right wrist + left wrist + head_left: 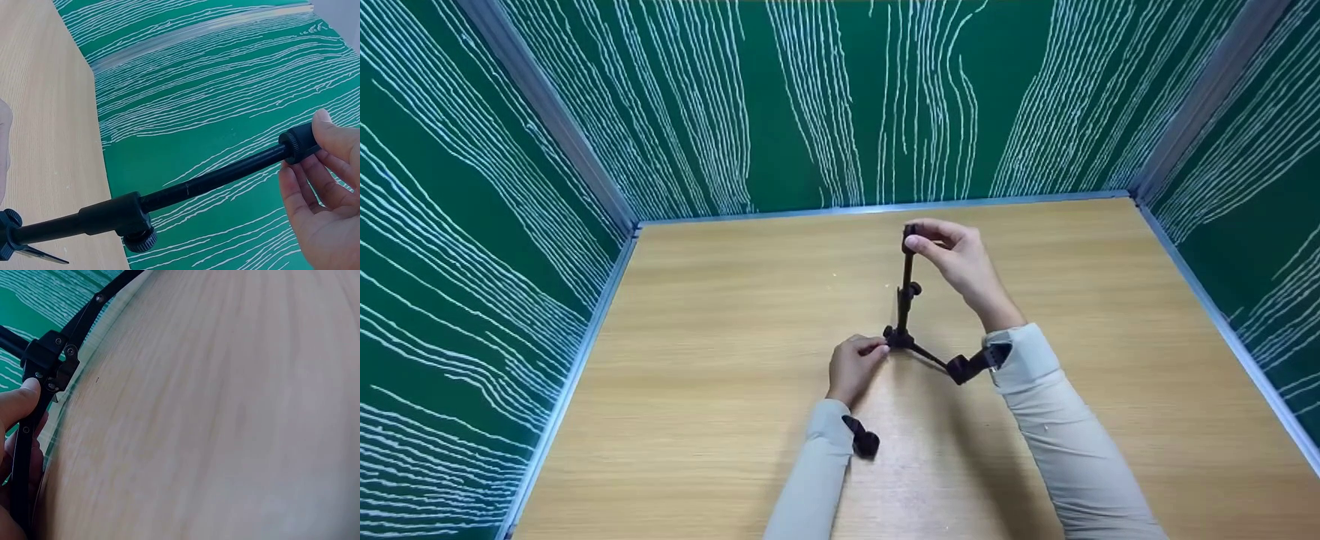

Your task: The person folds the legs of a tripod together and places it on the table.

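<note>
A black tripod stand (905,300) with folding legs is held upright over the wooden table. My right hand (964,262) pinches the top fitting of its pole between thumb and fingers; the right wrist view shows this fitting (298,142) and a clamp knob (139,241) lower on the pole. Down at the leg hub (48,357), my left hand (855,367) grips one leg, thumb in front and fingers behind. Another leg (928,352) spreads out to the right. Whether the feet touch the table cannot be told.
A light wooden table (720,300) lies beneath. Green panels (855,105) with white wavy lines stand at the back and both sides, with metal edging along the table. Black cameras (866,445) are strapped to both wrists.
</note>
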A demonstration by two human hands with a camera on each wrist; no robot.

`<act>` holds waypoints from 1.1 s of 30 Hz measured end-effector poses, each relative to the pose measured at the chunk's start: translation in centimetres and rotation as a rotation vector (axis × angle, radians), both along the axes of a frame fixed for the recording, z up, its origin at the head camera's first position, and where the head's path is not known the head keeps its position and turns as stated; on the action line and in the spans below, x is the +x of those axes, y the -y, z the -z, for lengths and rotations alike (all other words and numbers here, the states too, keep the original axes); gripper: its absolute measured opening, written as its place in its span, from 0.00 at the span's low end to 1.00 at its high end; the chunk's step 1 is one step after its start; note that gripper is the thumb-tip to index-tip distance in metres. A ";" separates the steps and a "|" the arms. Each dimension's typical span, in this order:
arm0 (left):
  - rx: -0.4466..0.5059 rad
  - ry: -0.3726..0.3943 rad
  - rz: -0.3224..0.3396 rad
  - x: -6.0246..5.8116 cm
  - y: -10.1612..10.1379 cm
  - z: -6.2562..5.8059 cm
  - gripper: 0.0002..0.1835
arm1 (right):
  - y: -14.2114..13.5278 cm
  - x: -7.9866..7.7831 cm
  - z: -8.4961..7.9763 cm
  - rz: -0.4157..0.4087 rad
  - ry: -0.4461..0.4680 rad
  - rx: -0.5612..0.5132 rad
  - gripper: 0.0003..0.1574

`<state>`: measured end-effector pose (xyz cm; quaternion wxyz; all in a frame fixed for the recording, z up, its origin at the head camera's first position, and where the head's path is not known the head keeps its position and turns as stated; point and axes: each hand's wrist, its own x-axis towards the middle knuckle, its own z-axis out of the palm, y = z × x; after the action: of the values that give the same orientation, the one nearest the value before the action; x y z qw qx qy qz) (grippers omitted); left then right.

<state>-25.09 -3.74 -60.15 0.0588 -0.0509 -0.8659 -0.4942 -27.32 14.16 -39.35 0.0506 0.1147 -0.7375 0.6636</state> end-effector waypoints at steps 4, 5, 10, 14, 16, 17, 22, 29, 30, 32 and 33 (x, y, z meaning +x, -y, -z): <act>0.005 0.004 -0.002 0.0 0.0 -0.1 0.07 | 0.0 0.0 0.0 -0.001 0.006 0.002 0.23; 0.007 0.005 -0.002 0.0 0.0 -0.1 0.07 | 0.0 -0.1 0.0 0.000 0.009 0.003 0.23; 0.019 0.012 -0.001 0.0 0.1 0.0 0.07 | 0.0 -0.1 0.0 0.000 0.021 0.005 0.23; 0.022 0.028 -0.003 0.0 0.1 0.0 0.07 | 0.0 -0.1 0.1 -0.001 0.023 0.016 0.23; 0.020 0.034 -0.005 0.0 0.1 0.0 0.07 | 0.0 -0.1 0.2 -0.001 0.028 0.026 0.22; 0.018 0.035 -0.005 0.0 0.1 0.0 0.07 | 0.0 -0.1 0.2 0.000 0.030 0.030 0.22; 0.002 0.027 -0.004 -0.1 0.1 0.2 0.07 | 0.0 -0.2 0.5 0.003 0.029 0.030 0.23; -0.002 0.012 -0.004 -0.2 0.2 0.3 0.08 | 0.1 -0.1 0.7 -0.024 0.022 -0.006 0.22; -0.002 0.013 -0.004 -0.2 0.2 0.3 0.07 | 0.1 -0.1 0.7 -0.025 0.022 -0.005 0.22; -0.002 0.021 -0.003 -0.2 0.2 0.3 0.08 | 0.1 -0.1 0.9 -0.030 0.024 -0.006 0.23; -0.002 0.027 -0.003 -0.2 0.2 0.4 0.08 | 0.1 -0.1 1.0 -0.032 0.025 -0.009 0.23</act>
<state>-25.26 -3.96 -60.50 0.0480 -0.0429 -0.8671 -0.4940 -27.44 14.10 -40.33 0.0315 0.1178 -0.7332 0.6690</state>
